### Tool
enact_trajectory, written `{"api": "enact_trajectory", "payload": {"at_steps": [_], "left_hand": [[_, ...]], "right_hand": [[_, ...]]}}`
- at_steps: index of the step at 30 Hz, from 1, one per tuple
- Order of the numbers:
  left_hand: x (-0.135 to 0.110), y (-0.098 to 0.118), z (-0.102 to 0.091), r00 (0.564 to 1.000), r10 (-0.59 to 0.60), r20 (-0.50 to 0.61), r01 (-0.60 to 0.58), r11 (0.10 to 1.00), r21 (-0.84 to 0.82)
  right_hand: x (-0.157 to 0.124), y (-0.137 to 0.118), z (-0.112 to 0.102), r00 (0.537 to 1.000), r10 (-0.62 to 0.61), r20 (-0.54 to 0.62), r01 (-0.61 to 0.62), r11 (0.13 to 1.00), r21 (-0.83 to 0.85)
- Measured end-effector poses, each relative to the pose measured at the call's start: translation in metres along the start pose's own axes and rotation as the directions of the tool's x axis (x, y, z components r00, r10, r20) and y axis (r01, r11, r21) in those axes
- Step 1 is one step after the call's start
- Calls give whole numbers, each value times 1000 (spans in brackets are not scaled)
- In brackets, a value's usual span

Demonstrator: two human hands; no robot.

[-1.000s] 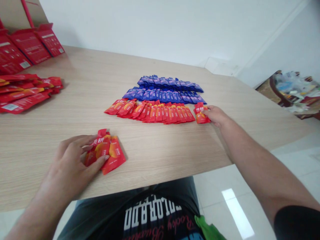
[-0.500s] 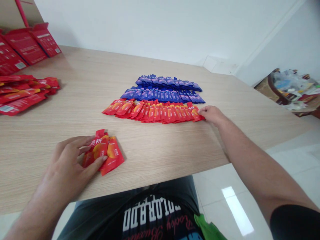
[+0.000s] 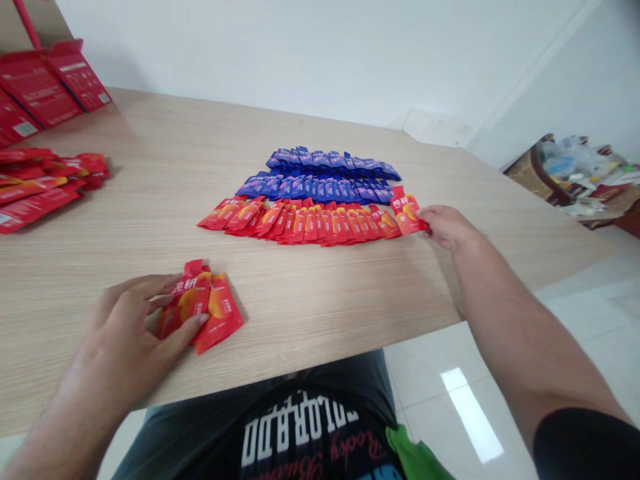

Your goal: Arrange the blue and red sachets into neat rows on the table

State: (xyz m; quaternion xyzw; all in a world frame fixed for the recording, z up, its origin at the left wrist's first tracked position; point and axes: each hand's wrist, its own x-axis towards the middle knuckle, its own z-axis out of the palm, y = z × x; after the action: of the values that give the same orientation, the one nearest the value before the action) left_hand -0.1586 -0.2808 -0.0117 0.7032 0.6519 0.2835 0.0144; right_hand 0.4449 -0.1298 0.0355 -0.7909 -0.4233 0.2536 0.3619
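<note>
My left hand [image 3: 143,317] is closed around a few red sachets [image 3: 193,300] with orange fruit pictures, held low over the table near its front edge. My right hand [image 3: 445,223] pinches one red sachet [image 3: 406,212] by its right edge, at the right end of an overlapping row of red sachets [image 3: 313,223]. That sachet stands somewhat tilted, partly covering the end of the blue row. Behind the red row lie two overlapping rows of blue sachets, a nearer one [image 3: 320,189] and a farther one [image 3: 330,160].
A heap of red sachets [image 3: 45,183] lies at the table's left. Behind it stand red printed boxes [image 3: 45,87]. A white wall [image 3: 280,53] borders the wooden table [image 3: 320,287]. Plastic bags [image 3: 575,167] pile up at the far right.
My right hand has shifted slightly right, and the red sachet in its fingers now sticks out beyond the row's end. My left hand keeps its hold; the view has turned slightly.
</note>
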Motion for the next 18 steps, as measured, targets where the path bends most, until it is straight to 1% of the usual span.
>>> {"api": "enact_trajectory", "payload": {"at_steps": [3, 6, 9, 15, 18], "left_hand": [[1, 2, -1, 999, 40, -13, -40, 999, 17], [1, 3, -2, 999, 36, -10, -35, 999, 28], [1, 3, -2, 1000, 23, 8, -24, 999, 36], [2, -1, -1, 1000, 22, 20, -23, 999, 36], [1, 0, -1, 999, 30, 14, -30, 999, 36]], "right_hand": [[3, 6, -15, 997, 47, -54, -49, 998, -33], [4, 12, -19, 993, 92, -71, -99, 989, -108], [3, 14, -12, 994, 97, -50, -105, 979, -177], [5, 13, 13, 1000, 18, -25, -24, 959, -282], [4, 9, 22, 1000, -15, -13, 9, 939, -344]]}}
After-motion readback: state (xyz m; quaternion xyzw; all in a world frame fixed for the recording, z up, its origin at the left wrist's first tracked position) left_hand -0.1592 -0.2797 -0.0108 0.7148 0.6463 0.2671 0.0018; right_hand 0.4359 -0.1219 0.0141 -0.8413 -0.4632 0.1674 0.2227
